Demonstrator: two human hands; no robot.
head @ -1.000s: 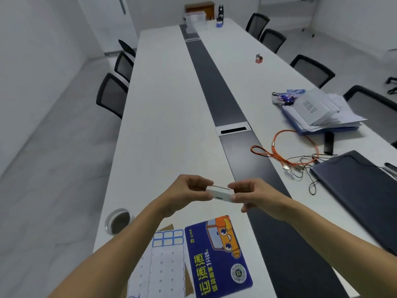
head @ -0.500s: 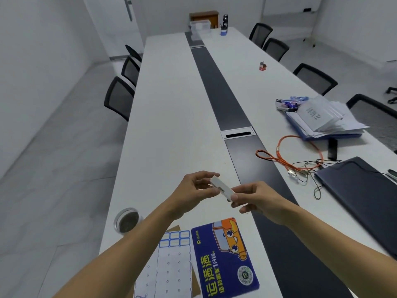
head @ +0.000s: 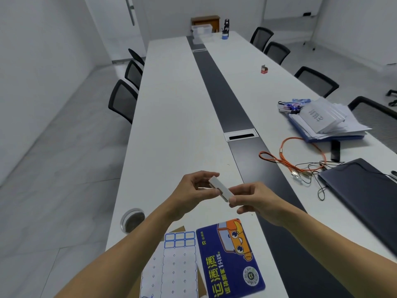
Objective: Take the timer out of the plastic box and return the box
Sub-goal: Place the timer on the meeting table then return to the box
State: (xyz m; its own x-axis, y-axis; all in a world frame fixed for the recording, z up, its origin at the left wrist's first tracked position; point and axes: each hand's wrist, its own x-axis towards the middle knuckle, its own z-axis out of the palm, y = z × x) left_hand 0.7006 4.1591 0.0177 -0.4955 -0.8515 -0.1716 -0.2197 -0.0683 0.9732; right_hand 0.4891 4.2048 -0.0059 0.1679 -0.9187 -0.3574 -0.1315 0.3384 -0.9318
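One long white worktop [head: 171,117] with a dark centre strip carries everything; six chairs are visible, three along the left edge and three along the right, the nearest right one cut off by the frame. One dark laptop [head: 365,194] lies closed at the right edge, partly out of view. One stack of papers [head: 326,119] sits on a blue folder beyond it, with one orange cable [head: 287,155] looped between folder and laptop. At the near edge lie one blue printed card [head: 229,261] and one label sheet [head: 178,263], the sheet cut off at the bottom. One clear plastic box [head: 202,32] stands at the far end of the worktop. The left hand [head: 193,190] and the right hand [head: 255,201] each pinch one end of a single small white timer [head: 220,188], held in the air above the near part of the worktop. Compared with half a second earlier, the timer is tilted slightly further and shows a narrower face; the hands hold the same ends. Its display and any markings cannot be made out.
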